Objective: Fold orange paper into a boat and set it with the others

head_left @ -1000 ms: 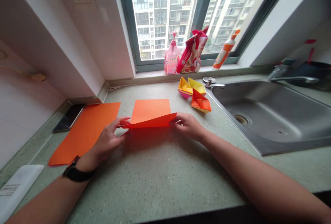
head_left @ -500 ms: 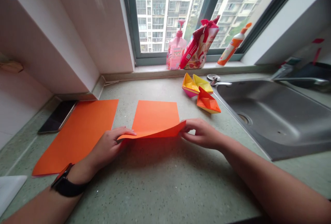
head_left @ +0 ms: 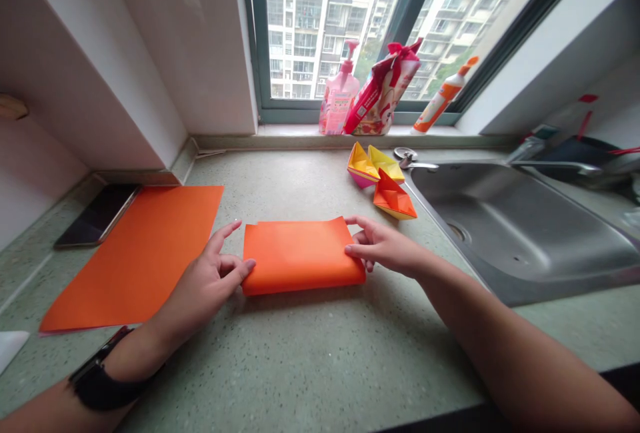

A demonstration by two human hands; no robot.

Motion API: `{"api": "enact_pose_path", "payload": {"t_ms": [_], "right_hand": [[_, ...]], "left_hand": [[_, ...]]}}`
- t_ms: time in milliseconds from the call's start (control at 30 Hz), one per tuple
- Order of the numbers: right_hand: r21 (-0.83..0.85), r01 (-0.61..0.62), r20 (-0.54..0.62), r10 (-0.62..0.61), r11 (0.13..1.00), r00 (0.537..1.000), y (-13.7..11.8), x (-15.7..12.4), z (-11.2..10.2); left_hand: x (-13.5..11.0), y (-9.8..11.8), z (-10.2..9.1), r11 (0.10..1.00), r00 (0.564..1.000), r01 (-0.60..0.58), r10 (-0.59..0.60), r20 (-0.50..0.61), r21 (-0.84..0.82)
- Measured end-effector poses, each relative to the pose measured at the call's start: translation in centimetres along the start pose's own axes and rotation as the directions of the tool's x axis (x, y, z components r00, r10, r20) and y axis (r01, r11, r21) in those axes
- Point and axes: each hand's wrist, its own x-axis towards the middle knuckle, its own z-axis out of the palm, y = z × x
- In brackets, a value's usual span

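Currently holding a folded-over orange sheet [head_left: 303,256] flat on the speckled green desk [head_left: 300,359], with the right hand [head_left: 383,245] clamped on its right edge, thumb on top, and with the left hand [head_left: 210,276] laying a thumb on its left edge, forefinger raised clear, too hidden beneath to tell a grip from a touch. Showing also, to the left, a larger orange paper [head_left: 145,253] just beside a dark phone [head_left: 97,216], and, to the right, three paper boats [head_left: 387,189] grouped near a steel sink [head_left: 530,219]

A broad black watch band [head_left: 113,385] wraps the left wrist [head_left: 141,351].
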Motion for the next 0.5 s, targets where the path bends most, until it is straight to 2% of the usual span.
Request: {"api": "enact_pose_path", "payload": {"t_ms": [133, 300, 500], "right_hand": [[-0.224, 0.011, -0.112, -0.037, 0.975, 0.993, 0.1, 0.0, 0.5], [-0.533, 0.057, -0.154, -0.164, 0.844, 0.974, 0.0, 0.2, 0.9], [-0.624, 0.038, -0.171, -0.184, 0.780, 0.968, -0.3, 0.1, 1.4]], "left_hand": [[-0.4, 0.8, 0.2, 0.991, 0.998, -0.015, 0.007, 0.059, 0.135], [-0.7, 1.0, 0.3, 0.968, 0.991, -0.073, 0.043, 0.128, 0.240], [-0.7, 1.1, 0.2, 0.957, 0.983, -0.089, 0.040, 0.177, 0.276]]}}
